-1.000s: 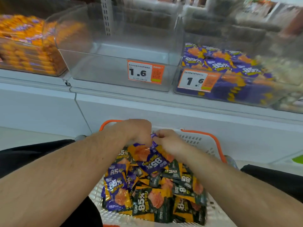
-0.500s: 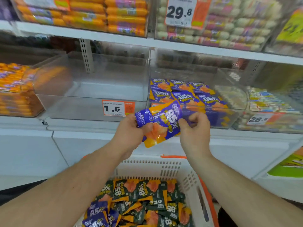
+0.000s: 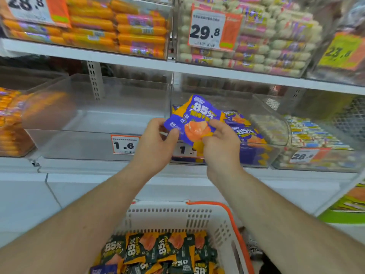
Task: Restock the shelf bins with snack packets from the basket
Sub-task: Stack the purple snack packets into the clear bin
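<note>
A purple and orange snack packet (image 3: pixel 194 119) marked 85% is held up in front of the middle shelf. My left hand (image 3: pixel 156 143) pinches its left edge and my right hand (image 3: pixel 222 143) pinches its lower right edge. Right behind it stands a clear bin (image 3: pixel 276 127) partly filled with the same purple packets (image 3: pixel 243 131). To the left of that bin is an empty clear bin (image 3: pixel 94 119) with a 1.6 price tag. Below my arms, the white basket (image 3: pixel 177 214) with an orange handle holds several dark green and purple packets (image 3: pixel 158 252).
The upper shelf (image 3: pixel 118 58) carries bins of orange sausages (image 3: pixel 118 26) and white-pink sausages (image 3: pixel 266 42). An orange-packet bin (image 3: pixel 9 123) sits far left, a mixed-snack bin (image 3: pixel 316 139) far right. A white cabinet front (image 3: pixel 59 188) lies under the bins.
Both hands lifted a purple packet out of the basket and carried it up to the purple-packet bin. The view tilted upward, showing the upper shelf.
</note>
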### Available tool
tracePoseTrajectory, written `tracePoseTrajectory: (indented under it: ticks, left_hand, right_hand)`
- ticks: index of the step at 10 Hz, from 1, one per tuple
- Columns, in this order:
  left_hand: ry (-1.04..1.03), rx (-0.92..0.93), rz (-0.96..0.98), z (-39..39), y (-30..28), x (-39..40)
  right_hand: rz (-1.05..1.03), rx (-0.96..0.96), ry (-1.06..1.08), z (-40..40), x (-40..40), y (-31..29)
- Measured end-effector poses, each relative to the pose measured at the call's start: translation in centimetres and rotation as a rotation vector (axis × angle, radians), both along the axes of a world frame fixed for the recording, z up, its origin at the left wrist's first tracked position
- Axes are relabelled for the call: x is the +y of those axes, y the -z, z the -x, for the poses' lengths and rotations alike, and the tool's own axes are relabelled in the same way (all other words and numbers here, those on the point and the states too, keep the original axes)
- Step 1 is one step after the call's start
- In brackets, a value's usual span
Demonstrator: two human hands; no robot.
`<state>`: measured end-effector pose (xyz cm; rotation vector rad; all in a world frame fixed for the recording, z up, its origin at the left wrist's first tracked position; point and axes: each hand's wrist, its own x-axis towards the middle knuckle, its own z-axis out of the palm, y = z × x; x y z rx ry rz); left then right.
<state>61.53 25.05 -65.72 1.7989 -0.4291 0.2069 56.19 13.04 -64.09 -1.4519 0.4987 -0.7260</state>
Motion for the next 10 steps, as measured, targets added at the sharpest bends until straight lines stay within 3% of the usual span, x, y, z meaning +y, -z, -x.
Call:
tracePoseTrajectory:
  ticks: [1,2,3,5,7,10]
  left_hand:
    - [-0.077,-0.368,-0.429,-2.2,1.2,1.1]
    - [-0.062,-0.466,-0.659,-3.1,3.1,1.3]
    - [-0.165,-0.629,-0.696,-3.7,4.7,0.8]
    - [-0.219,-0.726,-0.692,-4.0,5.3,0.9]
    - [-0.244,-0.736,-0.674,-4.1,5.5,0.5]
    - [-0.258,-0.704,-0.662,-3.9,5.6,0.3]
  right_hand:
    - [0.041,0.102,-0.065,-2.0,-2.8,-2.7]
    - [0.094,0.26,-0.186,-4.8,-5.4,-4.2]
    - [0.211,0.363,-0.258,-8.2,-7.7,-4.1]
    - [0.267,0.404,-0.304,-13.1,-8.0,-4.0]
    - [0.691,0.722,-0.359,-15.7,-8.5,-2.4]
    - [1.157,0.82,-0.334,-16.4,-8.9,-0.5]
